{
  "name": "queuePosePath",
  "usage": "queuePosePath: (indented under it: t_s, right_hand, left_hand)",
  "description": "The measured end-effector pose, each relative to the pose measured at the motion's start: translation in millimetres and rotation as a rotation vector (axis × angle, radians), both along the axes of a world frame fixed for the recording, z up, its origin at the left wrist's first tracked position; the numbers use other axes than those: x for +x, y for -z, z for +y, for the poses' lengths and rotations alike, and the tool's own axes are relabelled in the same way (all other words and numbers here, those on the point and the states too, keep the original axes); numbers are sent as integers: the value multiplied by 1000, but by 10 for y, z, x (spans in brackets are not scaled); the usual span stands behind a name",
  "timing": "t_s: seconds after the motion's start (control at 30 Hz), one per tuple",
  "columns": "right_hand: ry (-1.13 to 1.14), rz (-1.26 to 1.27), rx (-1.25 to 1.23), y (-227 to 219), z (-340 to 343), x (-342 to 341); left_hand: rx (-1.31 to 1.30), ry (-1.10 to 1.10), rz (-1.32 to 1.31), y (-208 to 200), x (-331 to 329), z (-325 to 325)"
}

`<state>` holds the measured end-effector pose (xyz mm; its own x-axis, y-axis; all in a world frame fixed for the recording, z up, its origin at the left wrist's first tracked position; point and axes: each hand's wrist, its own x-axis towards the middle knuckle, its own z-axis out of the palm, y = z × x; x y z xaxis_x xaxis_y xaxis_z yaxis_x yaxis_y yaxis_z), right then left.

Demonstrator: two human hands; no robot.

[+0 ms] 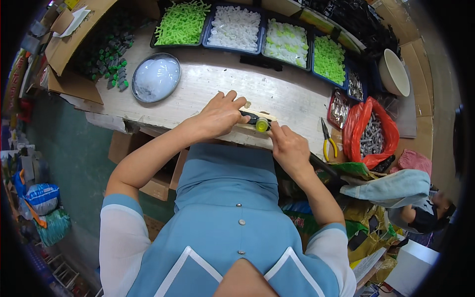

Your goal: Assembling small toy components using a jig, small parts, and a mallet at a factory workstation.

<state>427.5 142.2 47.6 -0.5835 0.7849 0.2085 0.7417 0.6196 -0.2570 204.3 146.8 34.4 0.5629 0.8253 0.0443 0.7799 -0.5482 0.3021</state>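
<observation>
Near the front edge of the table, a small dark assembly with a round yellow-green cap lies against a pale wooden block. My left hand reaches over its left end, thumb on the dark part and fingers bent over the tabletop. At the right end my right hand pinches the dark part between thumb and forefinger, its other fingers curled under. Yellow-handled pliers rest to the right of that hand. A round metal dish of whitish, glossy material sits to the left.
Along the back stand blue trays of green pieces, white pieces and mixed pieces. Grey-and-green parts lie by an open carton at left. A red bag of grey metal parts and a cream bowl bound the right.
</observation>
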Motion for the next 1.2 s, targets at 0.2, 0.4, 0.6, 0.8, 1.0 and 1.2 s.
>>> queuePosePath:
  t_s: [0.2, 0.4, 0.6, 0.8, 1.0, 1.2]
  right_hand:
    - [8, -75, -113, -55, 143, -3]
    - [-104, 341, -97, -145, 39, -180]
    - [-54, 238, -187, -58, 130, -319]
    - [36, -25, -377, -35, 375, -450]
    - [99, 254, -445, -219, 452, -438]
    - [-16, 408, -279, -190, 334, -598]
  left_hand:
    - [3, -3, -64, 71, -54, 27]
    - [-161, -157, -222, 69, -75, 129]
    - [-257, -329, -408, 112, -100, 80]
    - [-46, -399, -600, 235, -28, -130]
    - [448, -443, -420, 412, 107, -410]
    - [473, -301, -410, 608, 543, -642]
